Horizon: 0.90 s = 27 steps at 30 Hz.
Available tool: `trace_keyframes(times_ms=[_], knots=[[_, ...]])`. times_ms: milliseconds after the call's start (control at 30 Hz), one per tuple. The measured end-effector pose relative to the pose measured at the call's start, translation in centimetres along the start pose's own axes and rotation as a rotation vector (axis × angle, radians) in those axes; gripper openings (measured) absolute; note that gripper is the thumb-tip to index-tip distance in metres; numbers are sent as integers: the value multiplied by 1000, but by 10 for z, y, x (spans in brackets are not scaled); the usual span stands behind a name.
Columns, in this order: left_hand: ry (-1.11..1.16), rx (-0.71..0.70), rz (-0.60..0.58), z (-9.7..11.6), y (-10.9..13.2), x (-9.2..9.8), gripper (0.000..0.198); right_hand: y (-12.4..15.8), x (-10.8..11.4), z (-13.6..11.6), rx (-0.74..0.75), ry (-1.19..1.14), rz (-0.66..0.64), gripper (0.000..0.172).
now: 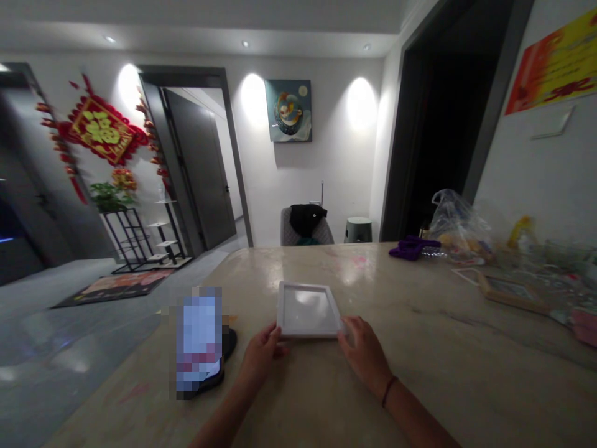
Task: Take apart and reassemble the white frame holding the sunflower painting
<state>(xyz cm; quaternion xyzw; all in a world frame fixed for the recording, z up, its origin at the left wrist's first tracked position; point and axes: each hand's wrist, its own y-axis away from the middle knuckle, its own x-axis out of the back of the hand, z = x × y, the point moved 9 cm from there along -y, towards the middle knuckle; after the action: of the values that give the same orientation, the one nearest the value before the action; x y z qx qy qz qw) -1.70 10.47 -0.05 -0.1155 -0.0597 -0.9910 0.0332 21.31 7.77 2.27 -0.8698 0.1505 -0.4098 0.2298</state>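
A white picture frame [308, 309] lies flat on the beige marble table [420, 373] in front of me. My left hand [262, 353] grips its near left corner, fingers curled against the edge. At the near right corner my right hand [364, 353] holds the frame too, thumb and fingers pressed on the rim. A dark band circles my right wrist.
A phone [201, 339] on a dark stand sits left of my hands. Further right lie a wooden frame [510, 292], a purple cloth [410, 248], a plastic bag [459, 227] and clutter. A chair [306, 227] stands at the table's far end.
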Motion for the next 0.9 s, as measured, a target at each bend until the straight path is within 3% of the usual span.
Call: trace_keyframes(times_ms=[100,267,400,567,633,700,800,900], knots=[[-230,-74,-44,2,0,-5,36,2,-9,6,-2,71,-64,30],[-823,-299,-6,18,8,-10,29,3,-12,12,-17,164,-105,34],[-994,-327,-55,16,10,-21,26,4,-14,14,-31,210,-133,35],[-970,-329,-39,16,10,-23,31,1,-7,14,-18,146,-124,36],[-875,-331,5,21,11,-16,36,-4,7,21,-88,31,-65,32],[-708,-288,26,25,12,-6,44,-9,21,33,-228,-135,-20,40],[-395,-61,-113,18,13,-1,71,-11,20,48,-419,-402,-114,72],[-181,86,-276,13,18,-11,71,-5,4,55,-512,-509,-262,77]])
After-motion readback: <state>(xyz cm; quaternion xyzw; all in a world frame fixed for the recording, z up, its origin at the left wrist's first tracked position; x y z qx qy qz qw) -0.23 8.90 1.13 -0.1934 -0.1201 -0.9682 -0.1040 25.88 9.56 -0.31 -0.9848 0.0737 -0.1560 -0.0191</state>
